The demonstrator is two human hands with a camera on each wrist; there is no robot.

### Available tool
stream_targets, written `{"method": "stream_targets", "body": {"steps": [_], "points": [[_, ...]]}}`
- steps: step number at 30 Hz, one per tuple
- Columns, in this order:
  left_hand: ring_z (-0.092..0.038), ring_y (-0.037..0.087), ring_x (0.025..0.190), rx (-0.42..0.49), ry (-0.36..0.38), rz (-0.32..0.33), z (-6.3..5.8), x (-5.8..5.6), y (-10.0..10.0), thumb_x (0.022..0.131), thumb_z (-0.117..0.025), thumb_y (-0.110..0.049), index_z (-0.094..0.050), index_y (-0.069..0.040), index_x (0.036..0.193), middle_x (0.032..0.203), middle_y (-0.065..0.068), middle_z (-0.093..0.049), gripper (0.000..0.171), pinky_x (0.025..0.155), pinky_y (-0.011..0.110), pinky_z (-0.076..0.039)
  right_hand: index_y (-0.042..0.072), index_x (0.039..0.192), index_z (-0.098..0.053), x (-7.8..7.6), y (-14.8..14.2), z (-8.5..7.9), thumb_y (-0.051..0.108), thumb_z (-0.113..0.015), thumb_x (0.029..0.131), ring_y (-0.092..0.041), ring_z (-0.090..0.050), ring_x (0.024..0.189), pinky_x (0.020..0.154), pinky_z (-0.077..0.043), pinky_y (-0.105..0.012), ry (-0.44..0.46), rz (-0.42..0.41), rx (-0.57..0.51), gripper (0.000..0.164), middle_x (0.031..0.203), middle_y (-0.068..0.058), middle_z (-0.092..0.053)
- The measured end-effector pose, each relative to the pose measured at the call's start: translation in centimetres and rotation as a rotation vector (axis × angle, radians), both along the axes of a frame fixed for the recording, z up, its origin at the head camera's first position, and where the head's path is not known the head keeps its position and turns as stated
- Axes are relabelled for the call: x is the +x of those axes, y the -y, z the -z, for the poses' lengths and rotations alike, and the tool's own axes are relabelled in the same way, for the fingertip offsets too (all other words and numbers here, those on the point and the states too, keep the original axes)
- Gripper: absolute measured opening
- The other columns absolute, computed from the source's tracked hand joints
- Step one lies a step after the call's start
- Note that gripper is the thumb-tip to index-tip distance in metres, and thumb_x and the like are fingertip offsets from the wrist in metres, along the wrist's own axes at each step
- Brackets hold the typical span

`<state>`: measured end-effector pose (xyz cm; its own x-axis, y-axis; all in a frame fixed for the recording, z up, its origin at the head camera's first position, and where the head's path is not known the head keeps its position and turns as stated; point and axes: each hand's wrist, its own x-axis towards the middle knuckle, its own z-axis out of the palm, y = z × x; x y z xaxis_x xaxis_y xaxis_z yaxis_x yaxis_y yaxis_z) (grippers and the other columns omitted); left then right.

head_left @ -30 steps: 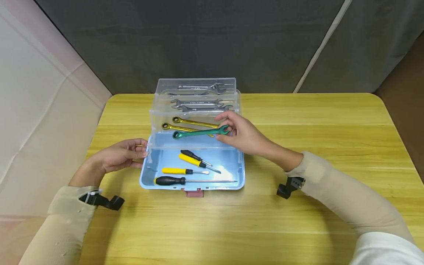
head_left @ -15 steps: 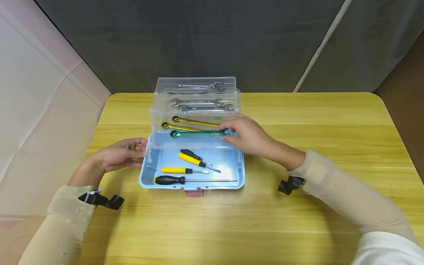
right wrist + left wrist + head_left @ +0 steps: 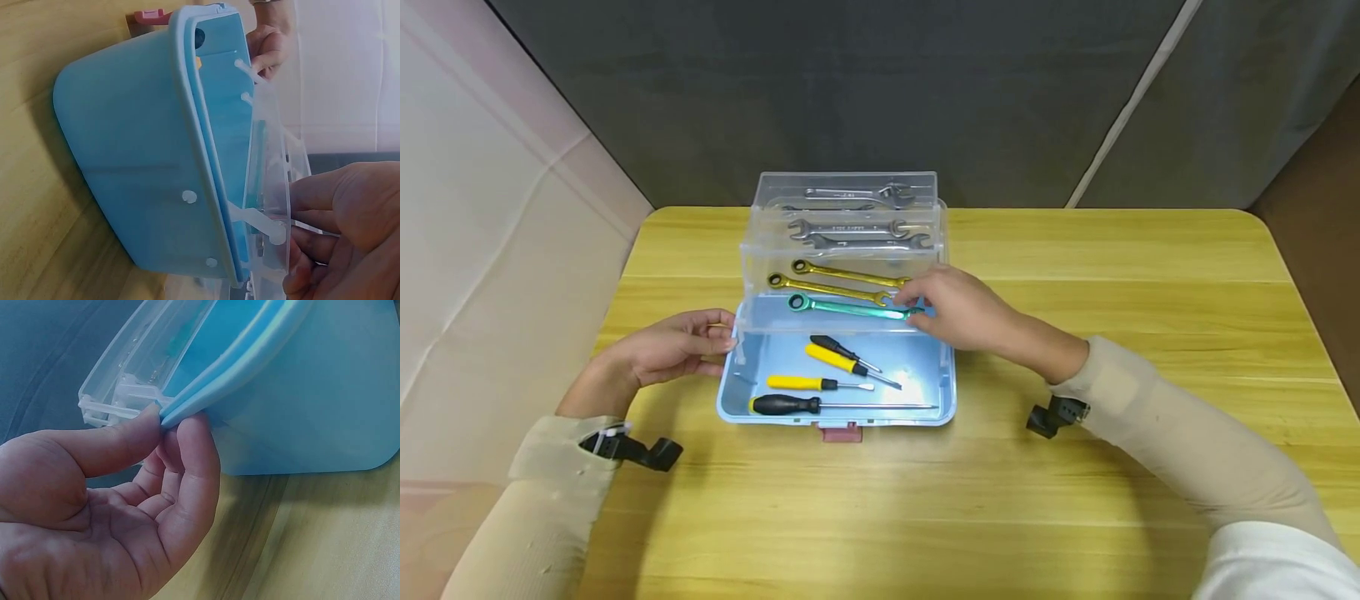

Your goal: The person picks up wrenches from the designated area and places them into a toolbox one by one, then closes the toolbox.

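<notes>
My left hand (image 3: 676,350) pinches the left rim of the light-blue toolbox (image 3: 300,406) between thumb and fingers. My right hand (image 3: 962,308) is at the clear front tray (image 3: 752,312), its fingers curled around the open end of a green combination wrench (image 3: 853,309). That wrench lies in the tray, ring end to the left. Two gold combination wrenches (image 3: 850,274) lie just behind it. In the right wrist view, the fingertips of the right hand (image 3: 350,231) are partly hidden behind the tray's clear wall.
Several screwdrivers (image 3: 784,405) lie in the toolbox bottom. Silver wrenches (image 3: 850,228) and an adjustable wrench (image 3: 891,195) sit in the upper clear trays. A red latch (image 3: 842,433) hangs at the front. The wooden table (image 3: 1112,275) extends around the box.
My right hand has lowered the green wrench into the front tray, and its open end has swung down towards the front. The left hand stays on the rim.
</notes>
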<state>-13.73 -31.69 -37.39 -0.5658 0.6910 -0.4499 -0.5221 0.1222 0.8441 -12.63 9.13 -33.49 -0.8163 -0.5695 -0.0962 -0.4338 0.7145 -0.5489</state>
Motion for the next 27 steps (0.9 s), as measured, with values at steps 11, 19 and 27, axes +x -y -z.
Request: {"method": "stream_targets", "body": {"steps": [11,19,27], "points": [[-0.069,0.016,0.097,0.001,0.009,-0.009,0.1,0.0,0.1,0.106,-0.049,0.002,-0.053,-0.008,0.117,0.105,0.002,-0.067,0.015,0.087,0.034,-0.060,0.006,0.124,-0.072,0.1,-0.1,0.1,0.010,-0.071,0.095,-0.023,-0.060,0.109,0.097,-0.051,-0.039,0.009,-0.015,0.012,0.029,0.122,-0.007,-0.070],[-0.069,0.016,0.097,0.019,-0.025,-0.011,0.4,0.2,0.0,0.106,-0.048,0.001,-0.053,-0.008,0.117,0.106,0.002,-0.068,0.015,0.088,0.034,-0.059,0.008,0.123,-0.072,0.2,-0.6,0.9,0.014,-0.073,0.095,-0.019,-0.059,0.102,0.088,-0.052,-0.035,-0.008,-0.010,-0.076,0.029,0.113,-0.003,-0.069],[-0.068,0.014,0.098,0.089,-0.070,-0.014,1.1,0.2,0.3,0.106,-0.044,0.004,-0.053,-0.009,0.117,0.105,0.001,-0.068,0.019,0.088,0.033,-0.059,0.009,0.122,-0.072,0.2,-1.7,1.7,0.019,-0.072,0.097,-0.018,-0.057,0.101,0.088,-0.052,-0.037,0.011,-0.019,-0.258,0.027,0.116,-0.001,-0.069]]}}
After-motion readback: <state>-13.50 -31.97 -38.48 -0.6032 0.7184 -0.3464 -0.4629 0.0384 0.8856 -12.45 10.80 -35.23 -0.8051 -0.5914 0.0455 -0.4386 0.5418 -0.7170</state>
